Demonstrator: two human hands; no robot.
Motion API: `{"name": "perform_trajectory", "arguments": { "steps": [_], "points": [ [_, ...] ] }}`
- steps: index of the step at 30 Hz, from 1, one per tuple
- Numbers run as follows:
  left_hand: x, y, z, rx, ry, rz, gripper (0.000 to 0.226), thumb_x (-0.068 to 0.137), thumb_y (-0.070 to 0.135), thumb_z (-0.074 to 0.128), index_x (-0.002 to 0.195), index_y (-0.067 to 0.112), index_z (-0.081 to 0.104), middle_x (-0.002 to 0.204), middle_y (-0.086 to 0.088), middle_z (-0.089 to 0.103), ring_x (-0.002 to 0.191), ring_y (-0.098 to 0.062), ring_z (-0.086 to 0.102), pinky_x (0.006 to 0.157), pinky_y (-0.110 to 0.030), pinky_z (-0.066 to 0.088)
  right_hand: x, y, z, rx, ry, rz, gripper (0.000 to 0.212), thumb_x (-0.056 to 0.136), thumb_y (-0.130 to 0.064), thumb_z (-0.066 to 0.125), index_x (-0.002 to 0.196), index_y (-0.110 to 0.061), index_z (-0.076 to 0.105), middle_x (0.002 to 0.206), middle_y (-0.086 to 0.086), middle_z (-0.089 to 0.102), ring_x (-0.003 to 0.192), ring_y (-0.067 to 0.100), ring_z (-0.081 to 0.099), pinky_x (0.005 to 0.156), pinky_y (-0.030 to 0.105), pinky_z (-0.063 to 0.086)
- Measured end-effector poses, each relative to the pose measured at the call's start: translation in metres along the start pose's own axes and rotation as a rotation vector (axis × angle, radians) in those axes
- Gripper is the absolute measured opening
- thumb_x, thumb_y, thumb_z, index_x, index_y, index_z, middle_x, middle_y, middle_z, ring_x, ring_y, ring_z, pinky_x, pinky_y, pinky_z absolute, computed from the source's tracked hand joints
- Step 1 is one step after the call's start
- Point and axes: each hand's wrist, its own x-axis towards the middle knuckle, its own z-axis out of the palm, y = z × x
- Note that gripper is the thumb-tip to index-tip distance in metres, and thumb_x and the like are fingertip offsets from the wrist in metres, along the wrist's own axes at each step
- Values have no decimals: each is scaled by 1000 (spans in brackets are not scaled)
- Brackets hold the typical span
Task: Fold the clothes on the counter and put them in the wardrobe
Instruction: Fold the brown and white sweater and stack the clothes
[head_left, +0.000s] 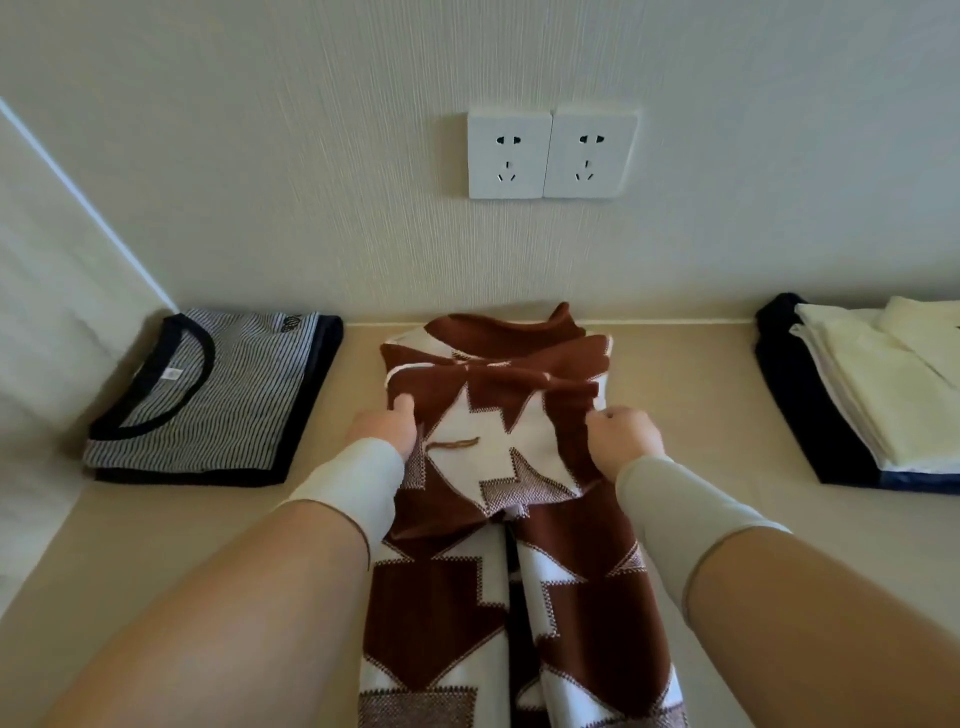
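Hands flank patterned brown-and-white garment, its long axis running from the wall sockets toward the person: left hand and right hand pinch its doubled edge, equally near.

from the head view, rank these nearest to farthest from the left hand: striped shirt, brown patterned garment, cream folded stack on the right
1. brown patterned garment, centre, gripped by the left hand
2. striped shirt, folded at left
3. cream folded stack, far right
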Motion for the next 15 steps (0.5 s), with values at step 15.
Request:
{"name": "perform_trajectory", "arguments": {
  "steps": [15],
  "points": [
    [28,10,6,-47,113,68,39,98,24,38,116,-2,59,113,-20,62,93,-34,55,75,-35,36,21,0,2,96,58,240,42,99,-33,42,113,2,60,105,16,62,104,35,59,84,34,45]
  ]
}}
